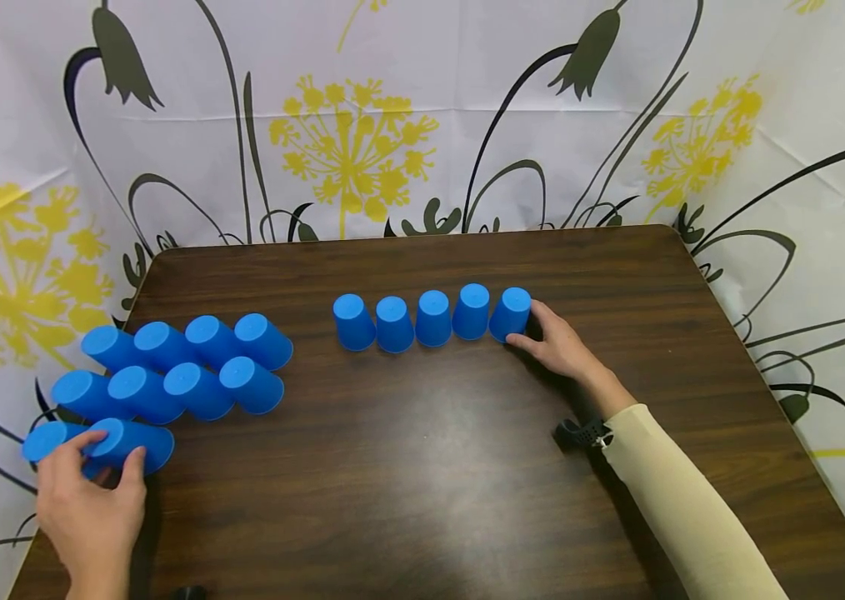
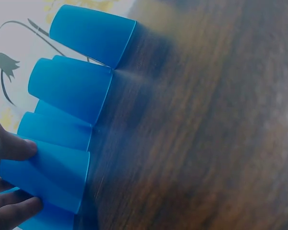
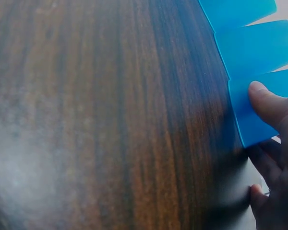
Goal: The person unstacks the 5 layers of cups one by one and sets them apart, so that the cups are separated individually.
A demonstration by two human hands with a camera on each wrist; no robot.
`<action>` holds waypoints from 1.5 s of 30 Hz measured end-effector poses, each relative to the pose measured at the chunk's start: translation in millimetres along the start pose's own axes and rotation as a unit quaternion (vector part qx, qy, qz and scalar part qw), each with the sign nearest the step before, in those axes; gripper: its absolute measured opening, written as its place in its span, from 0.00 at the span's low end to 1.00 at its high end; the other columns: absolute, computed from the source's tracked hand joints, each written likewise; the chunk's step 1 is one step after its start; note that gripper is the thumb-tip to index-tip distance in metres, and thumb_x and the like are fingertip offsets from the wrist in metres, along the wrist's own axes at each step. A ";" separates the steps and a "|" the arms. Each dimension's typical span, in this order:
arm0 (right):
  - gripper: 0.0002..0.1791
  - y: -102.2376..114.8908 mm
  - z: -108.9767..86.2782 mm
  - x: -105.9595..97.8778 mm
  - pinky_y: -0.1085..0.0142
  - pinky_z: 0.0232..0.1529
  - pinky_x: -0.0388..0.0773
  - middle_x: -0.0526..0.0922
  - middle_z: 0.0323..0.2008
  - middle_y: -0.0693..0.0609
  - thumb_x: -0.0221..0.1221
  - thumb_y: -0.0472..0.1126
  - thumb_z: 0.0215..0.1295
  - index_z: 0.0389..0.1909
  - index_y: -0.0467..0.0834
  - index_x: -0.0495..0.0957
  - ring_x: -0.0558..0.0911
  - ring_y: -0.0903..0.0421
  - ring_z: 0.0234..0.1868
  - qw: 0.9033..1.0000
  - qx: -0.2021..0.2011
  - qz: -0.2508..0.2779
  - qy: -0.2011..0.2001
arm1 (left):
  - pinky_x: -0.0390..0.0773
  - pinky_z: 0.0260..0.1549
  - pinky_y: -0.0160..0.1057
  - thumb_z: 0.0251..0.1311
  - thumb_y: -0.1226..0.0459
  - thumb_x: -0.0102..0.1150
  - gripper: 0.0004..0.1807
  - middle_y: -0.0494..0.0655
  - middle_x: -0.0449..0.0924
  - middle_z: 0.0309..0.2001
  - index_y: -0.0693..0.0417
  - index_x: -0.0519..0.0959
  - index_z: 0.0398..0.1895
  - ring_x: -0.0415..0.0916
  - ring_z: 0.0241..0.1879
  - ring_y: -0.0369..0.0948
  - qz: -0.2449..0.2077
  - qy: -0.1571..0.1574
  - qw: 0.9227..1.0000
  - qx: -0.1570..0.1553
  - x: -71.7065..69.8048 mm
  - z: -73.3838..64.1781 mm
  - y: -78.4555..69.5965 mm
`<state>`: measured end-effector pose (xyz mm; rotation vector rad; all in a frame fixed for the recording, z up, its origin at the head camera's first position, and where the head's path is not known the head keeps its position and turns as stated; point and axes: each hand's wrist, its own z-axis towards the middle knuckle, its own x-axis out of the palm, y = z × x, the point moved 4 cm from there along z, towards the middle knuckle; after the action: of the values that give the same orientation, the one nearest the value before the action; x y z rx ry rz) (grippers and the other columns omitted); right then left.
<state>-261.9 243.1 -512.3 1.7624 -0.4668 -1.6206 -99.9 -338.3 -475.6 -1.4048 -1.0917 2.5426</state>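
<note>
Blue plastic cups stand upside down on a brown wooden table. At the left, my left hand grips the nearest cup, thumb on its right side and fingers on its left. Another cup stands just left of it, partly behind the fingers. My right hand holds the rightmost cup of a row at the table's back, thumb toward the front. In the right wrist view the thumb presses that cup's wall. The left wrist view shows the left thumb and fingers on either side of a cup.
Behind the left hand, several more upturned cups stand in two rows. The back row continues leftward from the right hand with several cups. A floral cloth hangs behind the table. A small black object shows at the bottom edge.
</note>
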 end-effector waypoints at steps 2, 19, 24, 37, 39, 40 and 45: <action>0.39 -0.2 -0.3 0.2 0.44 0.68 0.59 0.66 0.69 0.39 0.62 0.50 0.68 0.73 0.40 0.57 0.63 0.42 0.70 1.000 -0.001 0.002 -0.001 | 0.73 0.51 0.62 0.57 0.69 0.67 0.27 0.61 0.69 0.62 0.60 0.71 0.61 0.69 0.61 0.57 0.000 0.000 1.000 -0.002 -0.5 -0.4 -0.6; 0.39 1.1 -0.7 0.1 0.44 0.68 0.58 0.66 0.69 0.39 0.62 0.49 0.67 0.73 0.40 0.57 0.63 0.41 0.70 1.000 -0.003 -0.001 0.001 | 0.73 0.53 0.59 0.57 0.69 0.68 0.28 0.59 0.68 0.62 0.57 0.72 0.62 0.68 0.62 0.54 0.015 -0.003 1.000 -0.007 -3.0 -5.1 -0.2; 0.39 1.9 -0.6 0.1 0.43 0.68 0.59 0.66 0.68 0.39 0.62 0.50 0.67 0.73 0.40 0.57 0.64 0.41 0.70 1.000 -0.003 0.002 0.001 | 0.72 0.58 0.42 0.57 0.66 0.68 0.27 0.58 0.69 0.61 0.55 0.74 0.61 0.69 0.61 0.50 0.008 -0.042 0.999 -0.001 -13.0 -8.0 -4.9; 0.39 -1.1 -0.3 0.2 0.43 0.68 0.59 0.66 0.68 0.39 0.62 0.50 0.67 0.73 0.40 0.57 0.64 0.41 0.70 1.000 -0.002 0.002 -0.001 | 0.68 0.44 0.16 0.53 0.69 0.68 0.19 0.60 0.78 0.51 0.65 0.80 0.50 0.75 0.50 0.47 -0.188 -0.063 0.946 0.257 -3.3 -27.0 -113.1; 0.39 -1.1 -0.4 0.3 0.43 0.68 0.59 0.66 0.68 0.39 0.62 0.50 0.67 0.73 0.40 0.57 0.64 0.41 0.70 1.000 -0.002 0.001 -0.001 | 0.71 0.45 0.18 0.51 0.73 0.70 0.22 0.59 0.78 0.53 0.64 0.79 0.52 0.74 0.51 0.48 -0.220 0.000 0.934 0.282 12.4 -34.1 -131.9; 0.39 -0.9 -0.3 0.4 0.43 0.68 0.59 0.66 0.68 0.39 0.62 0.50 0.67 0.73 0.40 0.57 0.64 0.41 0.70 1.000 -0.002 0.001 0.000 | 0.73 0.46 0.21 0.50 0.73 0.70 0.25 0.57 0.77 0.55 0.63 0.78 0.55 0.74 0.52 0.48 -0.222 0.034 0.931 0.287 21.2 -37.3 -140.1; 0.39 0.4 0.1 0.5 0.44 0.68 0.59 0.66 0.68 0.39 0.62 0.50 0.67 0.73 0.39 0.57 0.64 0.41 0.70 1.000 -0.007 0.000 0.001 | 0.81 0.48 0.48 0.54 0.68 0.71 0.36 0.52 0.69 0.64 0.51 0.69 0.67 0.69 0.60 0.48 -0.201 0.178 0.922 0.277 67.5 -43.7 -170.6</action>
<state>-261.8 242.5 -512.4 1.7538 -0.4546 -1.6174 -155.7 -162.0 -438.4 -1.2511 -0.4738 1.9716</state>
